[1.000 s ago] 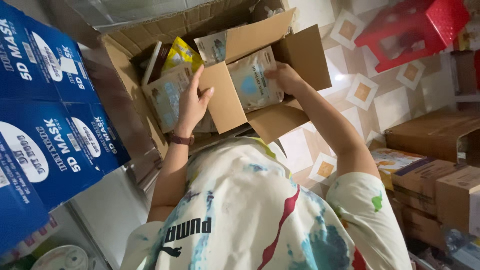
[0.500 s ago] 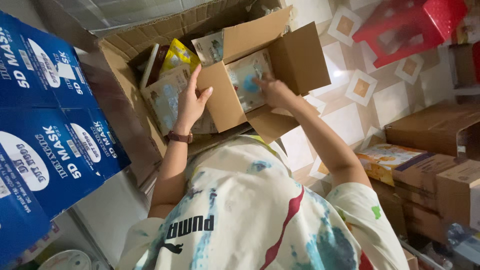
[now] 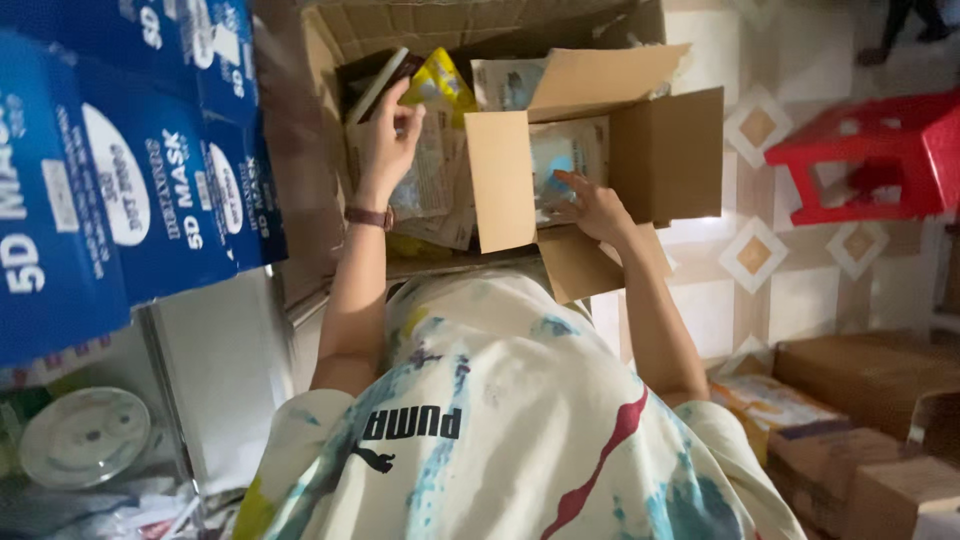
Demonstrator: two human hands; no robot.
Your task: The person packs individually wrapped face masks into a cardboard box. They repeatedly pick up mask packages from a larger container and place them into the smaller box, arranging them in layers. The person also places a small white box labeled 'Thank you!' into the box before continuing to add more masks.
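The right hand [image 3: 598, 208] is reaching into a small open cardboard box [image 3: 660, 150], fingers spread and resting on a pale flat pouch [image 3: 562, 165] with a blue round patch lying inside. The left hand [image 3: 388, 135] is reaching into the big carton [image 3: 325, 70] behind, fingers seemingly curled on the packets [image 3: 432, 180] there, though the view is dim.

The small box [image 3: 600, 160] is matt brown cardboard, its flaps smooth; the pouch [image 3: 565, 165] inside looks like glossy plastic film; the big carton [image 3: 330, 120] is rough corrugated card; the stool [image 3: 870, 155] is shiny red plastic; the floor [image 3: 740, 270] is glazed tile.
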